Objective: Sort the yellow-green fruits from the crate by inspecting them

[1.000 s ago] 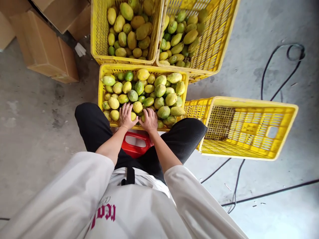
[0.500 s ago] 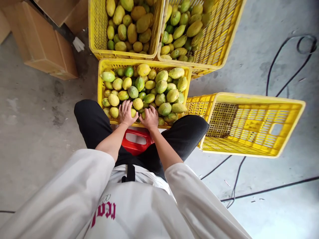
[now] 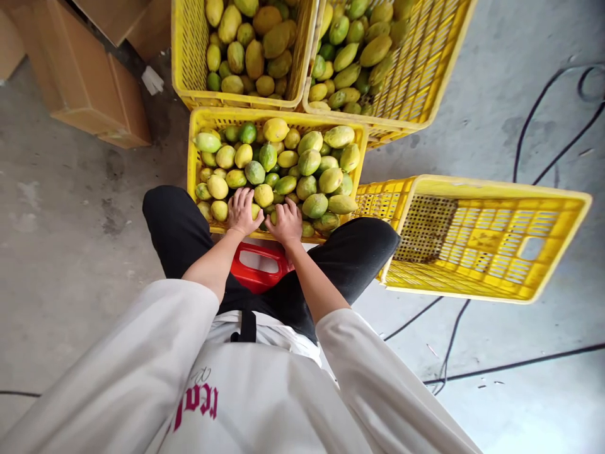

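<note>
A yellow plastic crate (image 3: 193,161) full of yellow and green lemons (image 3: 275,130) stands between my knees. My left hand (image 3: 242,212) lies over the fruit at the near side, its fingers curved round a yellow lemon (image 3: 256,210) that shows beside the thumb. Close by on the right, my right hand (image 3: 287,222) curls over another lemon (image 3: 273,217), mostly covered by the fingers. Both thumbs point inward, with a small gap between the hands. A round yellow lemon (image 3: 263,195) sits just beyond that gap.
Two more yellow crates, a left one (image 3: 189,75) and a right one (image 3: 439,69), hold lemons at the far side. A yellow crate (image 3: 501,183) lies tipped on its side at right. Cardboard boxes (image 3: 89,88), a red stool (image 3: 255,277) and black cables (image 3: 520,359) are around me.
The view has shifted slightly, so the crates appear a little farther right. Both hands stay at the same place on the lemons.
</note>
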Tool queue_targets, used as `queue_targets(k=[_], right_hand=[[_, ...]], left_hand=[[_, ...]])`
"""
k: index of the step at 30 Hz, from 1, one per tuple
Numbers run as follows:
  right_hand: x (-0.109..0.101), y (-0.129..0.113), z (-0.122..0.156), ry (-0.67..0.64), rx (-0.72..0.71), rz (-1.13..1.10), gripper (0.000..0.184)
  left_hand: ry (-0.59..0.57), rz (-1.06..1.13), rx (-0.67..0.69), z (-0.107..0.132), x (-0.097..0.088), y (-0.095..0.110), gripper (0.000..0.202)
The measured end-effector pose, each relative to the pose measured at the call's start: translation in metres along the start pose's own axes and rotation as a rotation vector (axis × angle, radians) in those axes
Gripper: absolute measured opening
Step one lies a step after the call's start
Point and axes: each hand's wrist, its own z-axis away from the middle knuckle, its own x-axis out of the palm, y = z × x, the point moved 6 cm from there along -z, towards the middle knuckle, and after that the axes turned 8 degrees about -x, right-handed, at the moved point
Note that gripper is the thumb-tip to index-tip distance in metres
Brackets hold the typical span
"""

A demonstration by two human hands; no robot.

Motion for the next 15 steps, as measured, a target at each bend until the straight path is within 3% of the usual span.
queue_targets(k=[6, 12, 15], right_hand=[[0.000, -0.001, -0.001, -0.008, -0.003, -0.003, 0.025], [-0.001, 0.000, -0.001, 0.012, 0.000, -0.025, 0.023], [-0.002, 0.000, -0.002, 0.019, -0.008, -0.038, 0.023]], left_hand=[[-0.018, 0.014, 0.119, -0.014, -0.002, -0.008, 0.079], [-0.030, 0.012, 0.086, -0.014, -0.003, -0.006, 0.079], [-0.010, 0.010, 0.027, 0.001, -0.001, -0.001, 0.079]])
